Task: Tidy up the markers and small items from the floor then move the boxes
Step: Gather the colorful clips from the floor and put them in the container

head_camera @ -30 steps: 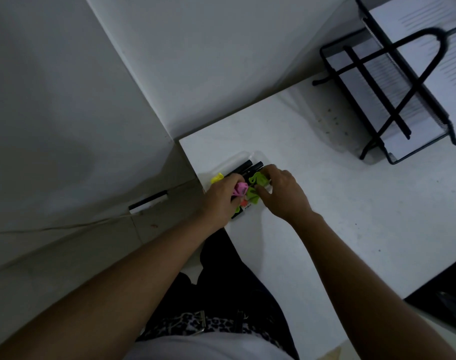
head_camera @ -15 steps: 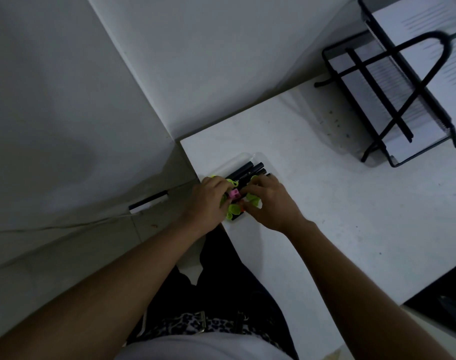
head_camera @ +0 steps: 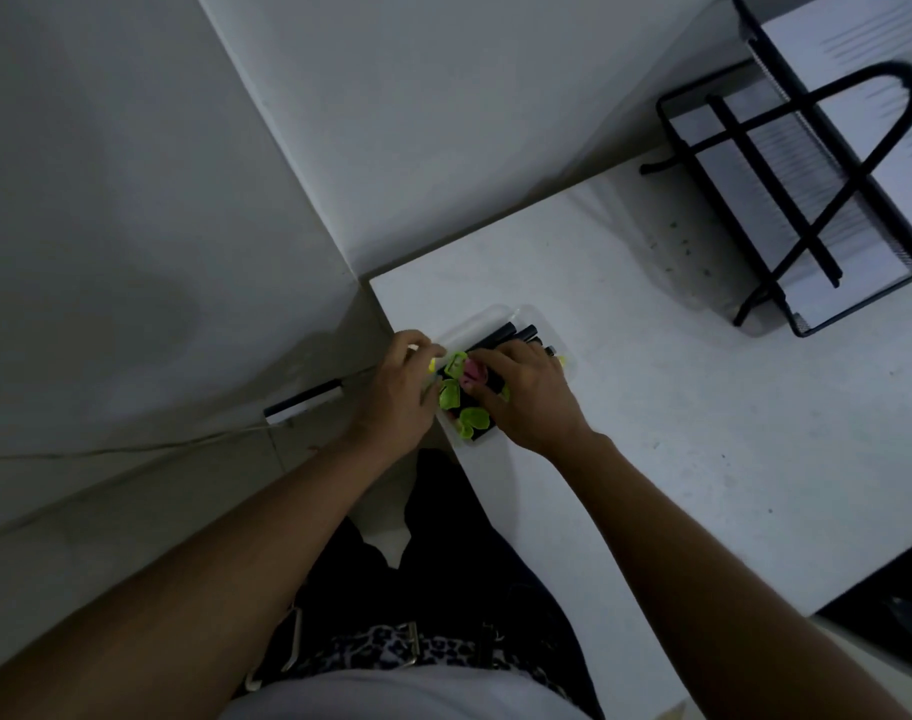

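Looking straight down on the corner of a white table [head_camera: 703, 433], dead centre of frame. Finding a clear box [head_camera: 469, 327] parked right at that corner, long side running toward the upper right. Seeing black markers [head_camera: 511, 332] laid side by side inside, at the box's upper end. Counting several neon green pieces [head_camera: 450, 396] heaped over the lower end, plus one pink piece [head_camera: 472, 374] among them.

Picking out the right hand [head_camera: 526, 392] reaching over the box from the right and covering much of it. Reading its grip as a pinch, with thumb below and forefinger above the pink piece. Catching the left hand [head_camera: 397, 392] at the box's left rim, out past the table edge, fingers curled inward. Can't tell whether that grip holds the rim, the small yellow bit [head_camera: 432, 364] at its fingertips, or nothing.

Noting a narrow dark thing [head_camera: 303, 402] with a pale edge down on the floor [head_camera: 293, 459], left of that hand, too dim to name. Spotting a black wire tray [head_camera: 771, 187] at the upper right, on the same table, well apart from the box, with white sheets [head_camera: 833, 44] in it. Glimpsing dark trousers [head_camera: 443, 537] and a spotted belt [head_camera: 391, 649] at the bottom edge, between two bare forearms.
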The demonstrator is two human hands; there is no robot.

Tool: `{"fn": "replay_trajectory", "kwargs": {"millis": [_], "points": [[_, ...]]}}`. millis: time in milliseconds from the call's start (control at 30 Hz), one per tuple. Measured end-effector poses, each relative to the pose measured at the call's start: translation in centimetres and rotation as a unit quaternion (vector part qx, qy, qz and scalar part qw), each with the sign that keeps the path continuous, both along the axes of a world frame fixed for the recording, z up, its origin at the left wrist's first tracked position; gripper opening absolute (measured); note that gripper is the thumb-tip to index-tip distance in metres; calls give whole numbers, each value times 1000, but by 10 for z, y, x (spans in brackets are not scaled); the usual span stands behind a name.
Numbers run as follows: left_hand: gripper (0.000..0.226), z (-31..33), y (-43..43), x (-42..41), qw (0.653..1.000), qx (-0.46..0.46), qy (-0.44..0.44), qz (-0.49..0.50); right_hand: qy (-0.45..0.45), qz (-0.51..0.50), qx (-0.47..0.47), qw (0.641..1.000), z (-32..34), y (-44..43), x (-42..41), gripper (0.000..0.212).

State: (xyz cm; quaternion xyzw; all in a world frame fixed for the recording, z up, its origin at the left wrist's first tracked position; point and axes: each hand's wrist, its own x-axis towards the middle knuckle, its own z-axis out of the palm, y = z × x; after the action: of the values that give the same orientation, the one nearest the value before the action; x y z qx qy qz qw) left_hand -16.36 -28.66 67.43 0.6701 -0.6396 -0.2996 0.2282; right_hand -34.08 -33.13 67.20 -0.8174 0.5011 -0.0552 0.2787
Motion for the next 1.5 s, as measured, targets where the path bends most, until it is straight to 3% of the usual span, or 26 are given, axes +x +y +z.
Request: {"fn": "replay_trajectory", "kwargs": {"millis": [267, 367, 533, 633, 800, 967, 1333, 1500], "points": [[40, 2, -15, -7, 997, 40, 52, 46, 10, -26, -5, 1000, -1, -7, 0, 19], [43, 0, -16, -3, 998, 23, 17, 48, 15, -39, -10, 999, 0, -10, -4, 17], [50, 0, -12, 0, 999, 19, 44, -1, 35, -16, -2, 999, -2, -12, -8, 23], [55, 0, -7, -2, 998, 8, 44, -34, 3, -15, -17, 1000, -1, -12, -2, 29], [48, 1, -5, -2, 997, 18, 36, -68, 40, 67, -23, 997, -3, -12, 9, 35], [43, -2, -5, -5, 998, 21, 14, -59, 85, 10, -28, 996, -4, -19, 5, 26], [41, -3, -7, -12, 998, 4, -19, -63, 57, -15, -24, 998, -9, -15, -9, 20], [38, -3, -10, -11, 997, 1, -27, -72, 47, -38, -29, 998, -10, -12, -8, 32]]}}
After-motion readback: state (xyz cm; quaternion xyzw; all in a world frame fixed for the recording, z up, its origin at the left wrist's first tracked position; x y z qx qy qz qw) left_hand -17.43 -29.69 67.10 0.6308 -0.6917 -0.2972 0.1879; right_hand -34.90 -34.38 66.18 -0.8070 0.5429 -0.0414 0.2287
